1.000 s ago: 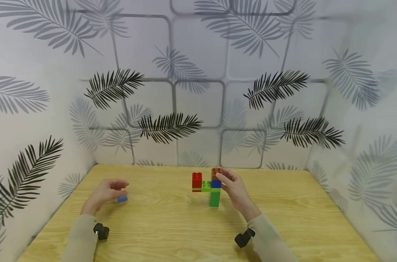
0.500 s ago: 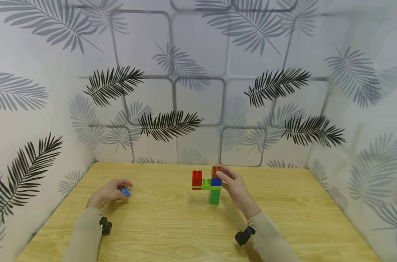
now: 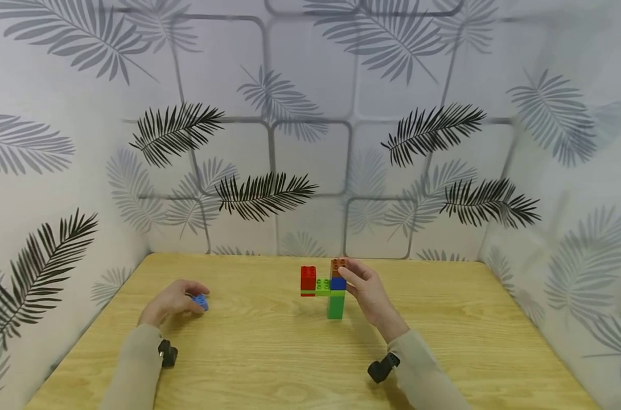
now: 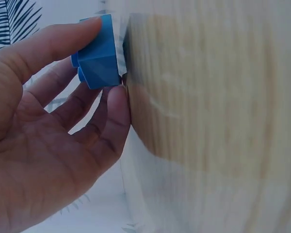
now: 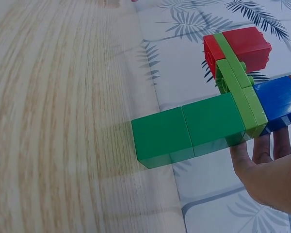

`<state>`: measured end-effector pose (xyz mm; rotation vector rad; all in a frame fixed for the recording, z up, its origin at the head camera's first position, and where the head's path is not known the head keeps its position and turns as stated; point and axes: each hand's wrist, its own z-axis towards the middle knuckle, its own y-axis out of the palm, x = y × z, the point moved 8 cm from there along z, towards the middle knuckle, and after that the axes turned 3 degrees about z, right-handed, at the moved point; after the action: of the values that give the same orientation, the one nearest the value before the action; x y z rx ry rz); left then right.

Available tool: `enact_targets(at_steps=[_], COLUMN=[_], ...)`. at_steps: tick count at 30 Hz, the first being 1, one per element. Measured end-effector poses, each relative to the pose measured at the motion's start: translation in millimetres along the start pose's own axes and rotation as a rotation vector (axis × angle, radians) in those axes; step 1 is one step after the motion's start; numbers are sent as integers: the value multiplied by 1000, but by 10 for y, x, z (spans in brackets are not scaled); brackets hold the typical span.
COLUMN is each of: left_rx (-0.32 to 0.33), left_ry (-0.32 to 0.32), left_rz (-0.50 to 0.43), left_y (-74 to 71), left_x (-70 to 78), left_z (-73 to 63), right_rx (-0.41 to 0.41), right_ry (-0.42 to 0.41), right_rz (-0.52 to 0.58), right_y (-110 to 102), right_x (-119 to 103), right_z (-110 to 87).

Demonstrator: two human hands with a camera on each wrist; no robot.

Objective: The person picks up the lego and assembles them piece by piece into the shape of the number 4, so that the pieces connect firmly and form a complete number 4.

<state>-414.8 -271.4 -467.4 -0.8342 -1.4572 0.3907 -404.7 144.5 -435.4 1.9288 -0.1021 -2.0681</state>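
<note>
Near the left of the table my left hand [image 3: 174, 299] pinches a small blue toy brick [image 3: 200, 302] between thumb and fingers. In the left wrist view the blue brick [image 4: 99, 53] shows a slanted side, and its studs face the palm. My right hand [image 3: 367, 290] holds the top of a brick structure, with fingers at its brown brick [image 3: 338, 267] and blue brick [image 3: 338, 283]. Below these are a light green piece reaching sideways and green bricks [image 5: 189, 131] at the foot. A red brick [image 3: 308, 278] sits on the light green piece's [image 3: 323, 286] left end.
Both hands are over a wooden table [image 3: 259, 353]. Pale walls [image 3: 310, 154] with leaf prints close off its back and sides. A small black device is on each wrist, such as the left wrist device [image 3: 168, 353].
My left hand has taken hold of the blue brick, turned it and shifted it slightly right. The right hand and the brick structure have stayed in place.
</note>
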Motion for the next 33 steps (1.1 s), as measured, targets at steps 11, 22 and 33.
enact_targets(at_steps=[11,22,33], left_rx=[50,31,144], left_ry=[21,98,179], left_rz=[-2,-135,-316], left_y=[116,304,288], left_x=[193,388,661], left_z=[90,222,307], right_rx=[-4,-10,-5], right_ry=[11,-2,-8], right_rz=[-35,-41,-45], right_y=[-16,-7,5], right_x=[-10,-5,13], right_z=[-41,-39,-16])
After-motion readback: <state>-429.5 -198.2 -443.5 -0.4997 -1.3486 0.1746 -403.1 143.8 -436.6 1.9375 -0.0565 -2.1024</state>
